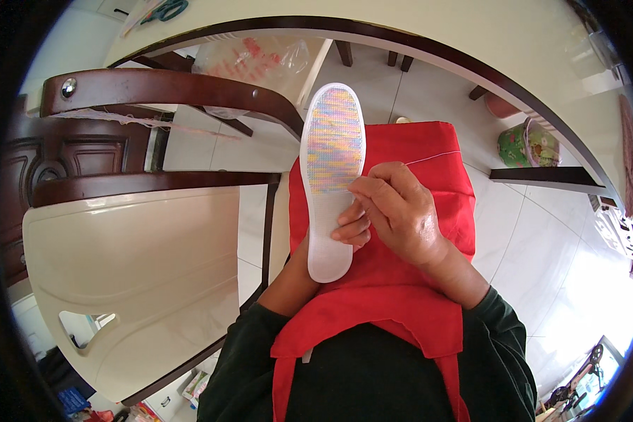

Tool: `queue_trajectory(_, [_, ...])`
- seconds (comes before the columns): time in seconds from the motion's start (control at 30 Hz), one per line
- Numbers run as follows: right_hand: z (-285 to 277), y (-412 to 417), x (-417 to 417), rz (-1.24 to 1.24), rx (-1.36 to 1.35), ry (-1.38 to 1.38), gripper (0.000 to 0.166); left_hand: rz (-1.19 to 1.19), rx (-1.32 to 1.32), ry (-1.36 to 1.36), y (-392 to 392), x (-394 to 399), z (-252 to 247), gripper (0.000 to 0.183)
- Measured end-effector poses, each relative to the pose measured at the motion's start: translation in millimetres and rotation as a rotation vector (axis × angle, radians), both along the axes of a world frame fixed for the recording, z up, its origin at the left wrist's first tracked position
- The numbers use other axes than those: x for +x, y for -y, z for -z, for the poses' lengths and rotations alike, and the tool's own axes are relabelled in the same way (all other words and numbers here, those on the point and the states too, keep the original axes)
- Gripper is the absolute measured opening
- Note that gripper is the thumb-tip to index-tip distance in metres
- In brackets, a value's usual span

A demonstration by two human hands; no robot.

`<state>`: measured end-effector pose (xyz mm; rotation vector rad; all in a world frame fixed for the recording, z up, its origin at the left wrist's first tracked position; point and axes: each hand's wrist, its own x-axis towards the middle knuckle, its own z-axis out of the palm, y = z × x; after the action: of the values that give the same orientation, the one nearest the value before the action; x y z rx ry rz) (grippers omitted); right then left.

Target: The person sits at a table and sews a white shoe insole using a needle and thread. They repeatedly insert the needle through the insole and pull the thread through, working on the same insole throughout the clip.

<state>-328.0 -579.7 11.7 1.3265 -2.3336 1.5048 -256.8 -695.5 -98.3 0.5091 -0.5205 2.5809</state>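
A white mesh shoe insole (333, 142) stands lengthwise above a red apron (416, 142); its upper half is covered in multicoloured stitching, its lower half is plain. My left hand (354, 227) grips the insole from behind, with fingertips curled round its right edge. At that same edge, by the lower end of the stitching, my right hand (398, 208) has thumb and forefinger pinched together. A thin pale thread (433, 157) runs from behind the right hand across the apron. Whether a needle lies in the pinch cannot be seen.
A curved table (427, 31) with a dark edge arches ahead, bearing teal-handled scissors (169, 9). Below it are an open drawer with a plastic bag (253, 58) and a green patterned bucket (527, 142). At left stands a wooden chair (163, 87), pink thread (137, 120) hanging at its arm.
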Motion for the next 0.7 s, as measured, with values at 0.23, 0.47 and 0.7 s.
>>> queue_trajectory(0.23, [0.9,1.4,0.5,-0.003,0.017,0.013,0.016,-0.009,-0.024,0.063,2.6,-1.7,-6.3,0.065])
queue_trajectory(0.47, [2.9,1.4,-0.8,0.004,0.025,-0.005,0.016,-0.012,-0.006,0.078,1.9,-1.7,-6.5,0.062])
queue_trajectory(0.7, [1.8,1.4,-0.5,-0.003,0.034,-0.04,0.019,-0.026,-0.031,0.006,1.8,0.6,20.1,0.06])
